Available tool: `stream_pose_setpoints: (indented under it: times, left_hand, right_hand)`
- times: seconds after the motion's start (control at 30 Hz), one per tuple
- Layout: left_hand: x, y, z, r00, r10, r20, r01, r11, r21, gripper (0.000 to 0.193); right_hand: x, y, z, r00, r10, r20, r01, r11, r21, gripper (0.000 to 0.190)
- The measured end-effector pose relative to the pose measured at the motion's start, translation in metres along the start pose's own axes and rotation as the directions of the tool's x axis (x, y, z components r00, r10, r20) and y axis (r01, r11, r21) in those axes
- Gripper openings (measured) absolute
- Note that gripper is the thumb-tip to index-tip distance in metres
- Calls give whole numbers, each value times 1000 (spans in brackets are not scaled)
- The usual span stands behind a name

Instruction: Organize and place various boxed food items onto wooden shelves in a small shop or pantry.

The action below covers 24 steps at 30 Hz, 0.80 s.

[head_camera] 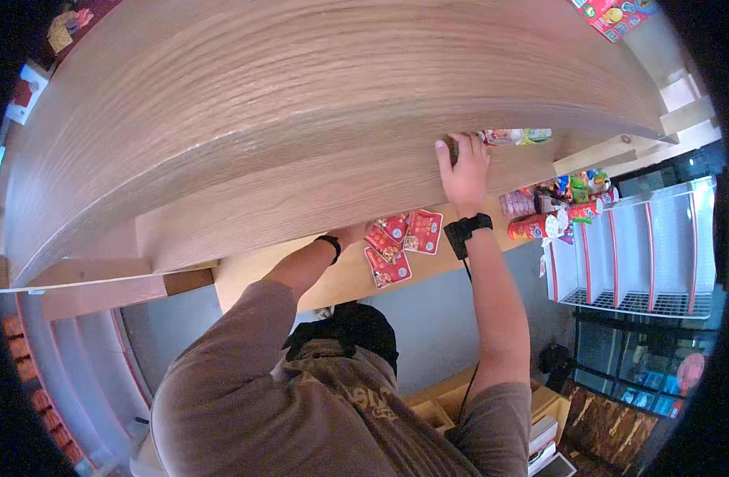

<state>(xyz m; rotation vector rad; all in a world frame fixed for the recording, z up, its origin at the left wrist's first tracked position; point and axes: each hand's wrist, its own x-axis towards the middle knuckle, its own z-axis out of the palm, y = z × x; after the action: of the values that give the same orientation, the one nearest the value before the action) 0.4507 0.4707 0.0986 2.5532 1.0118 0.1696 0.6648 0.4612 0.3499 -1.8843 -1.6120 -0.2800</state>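
Observation:
My right hand (pixel 467 173) rests on a wooden shelf board (pixel 340 173), fingers spread a little at its far part, beside a few colourful packages (pixel 513 136) partly hidden under the board above. Lower down, my left hand (pixel 355 231) reaches beneath the edge of that shelf; its fingers are hidden, so what it touches cannot be seen. Close to it, several red snack pouches (pixel 388 267) lie overlapping on a lower light wood shelf (pixel 317 280). One red pouch (pixel 423 232) lies nearer to my right wrist. Both wrists wear black bands.
Red canisters (pixel 532 227) and mixed snack packs (pixel 579 186) crowd the lower shelf's right end. A white wire-bottomed rack (pixel 639 256) stands at the right, another rack (pixel 96 358) at the left. The large upper board (pixel 340 59) overhangs both hands. A black cable runs from my right wrist.

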Motion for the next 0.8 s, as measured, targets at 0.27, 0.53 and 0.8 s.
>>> stream_pose_setpoints:
  times: [0.27,0.53,0.8]
  left_hand:
    - [22,-23,66,957,-135,-256,115,989,-92,43]
    - [10,-26,55,912,-214,-350,125,958,-259,38]
    - [-47,-13,-30,922,-300,-247,80,769,-634,49]
  right_hand:
    - [-1,7,1,999,-30,-17,31,1000,7,35]
    - [0,2,2,1000,-10,2,10,1000,-3,36]
    - [-2,2,0,998,-37,-48,37,999,-6,35]
